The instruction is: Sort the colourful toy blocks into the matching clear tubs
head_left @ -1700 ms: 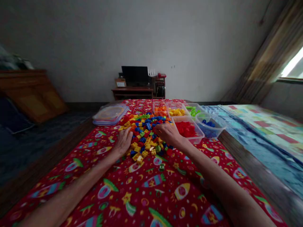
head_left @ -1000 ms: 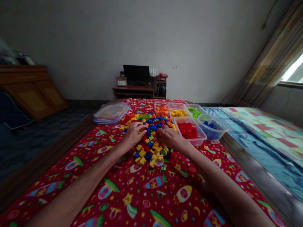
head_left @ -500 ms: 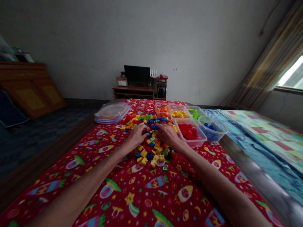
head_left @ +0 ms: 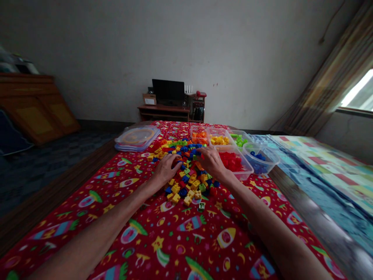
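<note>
At the brick pile [head_left: 192, 179], left hand [head_left: 166, 170] and right hand [head_left: 212, 160] half-curled, any grasp hidden.

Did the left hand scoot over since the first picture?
Yes. The left hand has moved to the right, farther from the stack of lids, and is now closer to the right hand.

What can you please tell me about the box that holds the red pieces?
The box is clear, rectangular and looks plastic. It stands upright, without a lid, on the patterned red cloth, with red pieces inside. It is right of the block pile, beside the round tub. The right hand overlaps its left edge in view; contact is unclear.
</note>
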Demonstrator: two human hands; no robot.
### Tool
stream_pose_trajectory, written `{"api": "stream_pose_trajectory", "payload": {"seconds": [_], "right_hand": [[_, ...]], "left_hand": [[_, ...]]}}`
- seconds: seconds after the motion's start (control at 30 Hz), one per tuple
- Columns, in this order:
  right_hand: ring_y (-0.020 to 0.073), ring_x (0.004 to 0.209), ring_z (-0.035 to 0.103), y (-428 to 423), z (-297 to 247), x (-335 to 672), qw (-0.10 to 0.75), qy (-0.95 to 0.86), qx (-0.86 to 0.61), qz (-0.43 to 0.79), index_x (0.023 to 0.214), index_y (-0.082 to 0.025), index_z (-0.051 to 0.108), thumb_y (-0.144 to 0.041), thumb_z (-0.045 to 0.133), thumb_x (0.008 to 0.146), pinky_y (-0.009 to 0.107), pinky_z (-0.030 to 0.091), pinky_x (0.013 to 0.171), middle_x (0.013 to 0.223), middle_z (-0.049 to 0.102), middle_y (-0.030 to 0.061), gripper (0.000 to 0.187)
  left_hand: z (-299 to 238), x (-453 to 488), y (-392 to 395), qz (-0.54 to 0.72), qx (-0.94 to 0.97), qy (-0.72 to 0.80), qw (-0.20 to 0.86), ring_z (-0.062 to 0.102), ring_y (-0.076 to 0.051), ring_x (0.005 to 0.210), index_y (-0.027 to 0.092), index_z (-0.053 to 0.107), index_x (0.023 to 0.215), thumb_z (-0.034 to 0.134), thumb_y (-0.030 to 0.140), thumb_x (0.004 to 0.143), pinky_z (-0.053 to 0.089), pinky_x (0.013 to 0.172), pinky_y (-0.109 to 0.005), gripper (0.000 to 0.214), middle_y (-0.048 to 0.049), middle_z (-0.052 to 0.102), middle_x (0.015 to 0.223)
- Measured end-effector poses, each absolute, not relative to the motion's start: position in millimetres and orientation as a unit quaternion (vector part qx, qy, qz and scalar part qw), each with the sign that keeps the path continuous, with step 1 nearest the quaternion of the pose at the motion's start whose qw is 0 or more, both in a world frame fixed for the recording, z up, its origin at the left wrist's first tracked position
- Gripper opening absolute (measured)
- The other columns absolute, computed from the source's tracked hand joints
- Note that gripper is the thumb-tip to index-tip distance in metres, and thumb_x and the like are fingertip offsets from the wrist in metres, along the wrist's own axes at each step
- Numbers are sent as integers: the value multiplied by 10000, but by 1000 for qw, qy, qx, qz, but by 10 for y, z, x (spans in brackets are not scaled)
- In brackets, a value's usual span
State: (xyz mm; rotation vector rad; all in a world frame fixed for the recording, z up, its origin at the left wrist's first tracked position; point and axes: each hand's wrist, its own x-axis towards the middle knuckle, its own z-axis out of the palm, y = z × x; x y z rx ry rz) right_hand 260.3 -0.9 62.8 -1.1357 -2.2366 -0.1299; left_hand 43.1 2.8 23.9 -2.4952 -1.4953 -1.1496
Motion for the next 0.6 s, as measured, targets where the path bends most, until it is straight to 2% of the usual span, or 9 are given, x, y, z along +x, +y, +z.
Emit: {"api": "stream_pose_trajectory", "payload": {"seconds": [0.1, 0.27, 0.47, 0.6], "right_hand": [[209, 952, 596, -2, 588, 2626, 325, -837, -440, -22, 1094, -144, 618, -193, 525, 831, 332, 422, 863, 1022, 678, 119, 283], [197, 972, 598, -33, 562, 2541, 294, -840, -454, 31, 1111, -162, 618, -97, 558, 757, 293, 425, 835, 1031, 682, 85, 365], [190, 896, 602, 8, 639, 2562, 287, -835, -467, 39, 1081, -149, 627, -208, 589, 789, 273, 421, 767, 968, 677, 88, 300], [188, 882, 593, 56, 651, 2608, 307, -833, -458, 45, 1096, -144, 629, -180, 581, 768, 279, 421, 771, 967, 670, 93, 333]], "left_hand": [[218, 418, 35, -370, -798, -475, 1, 578, -225, 913, 196, 602, 962, 469, 332, 872, 475, 836, -372, 210, -68, 626, 918], [204, 403, 53, -374, -795, -477, -5, 583, -225, 910, 186, 615, 955, 465, 337, 871, 478, 840, -371, 229, -73, 626, 915], [211, 403, 34, -373, -797, -475, -7, 586, -218, 908, 189, 610, 959, 459, 339, 877, 480, 830, -362, 228, -70, 622, 912], [224, 406, 20, -373, -798, -474, -11, 587, -219, 898, 181, 607, 959, 450, 345, 881, 484, 821, -365, 240, -76, 619, 917]]}}
